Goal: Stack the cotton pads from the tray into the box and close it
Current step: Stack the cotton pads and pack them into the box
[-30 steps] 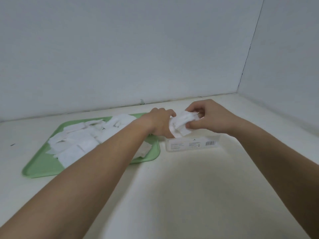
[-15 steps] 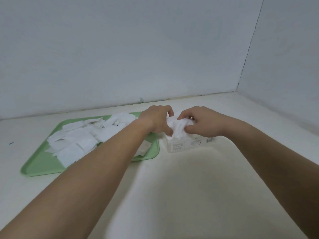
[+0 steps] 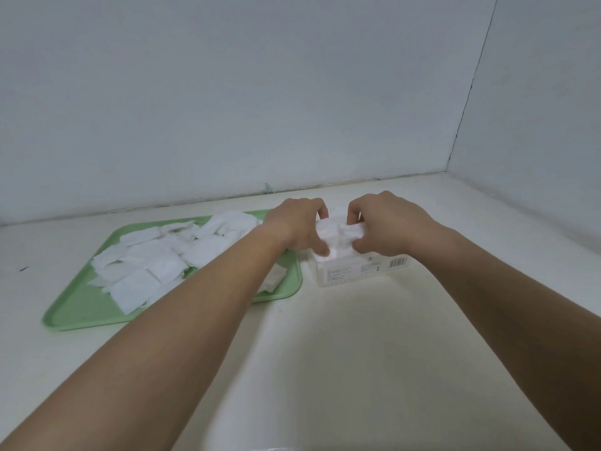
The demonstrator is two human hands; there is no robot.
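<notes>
A clear plastic box (image 3: 354, 271) with a barcode label lies on the cream table, just right of the green tray (image 3: 81, 307). A bunch of white cotton pads (image 3: 340, 237) sits at the box's open top. My left hand (image 3: 299, 227) grips the bunch from the left, thumb at its near side. From the right, my right hand (image 3: 383, 224) holds the same bunch with curled fingers. Several loose white pads (image 3: 153, 262) lie scattered over the tray. The inside of the box is hidden behind my hands.
A grey wall runs along the back of the table, and a second wall stands at the right (image 3: 536, 125). One pad (image 3: 274, 278) lies apart near the tray's right edge, partly under my left forearm.
Both hands have lowered the bunch of pads onto the box's top and closed in on it from either side. My right hand moved left and down.
</notes>
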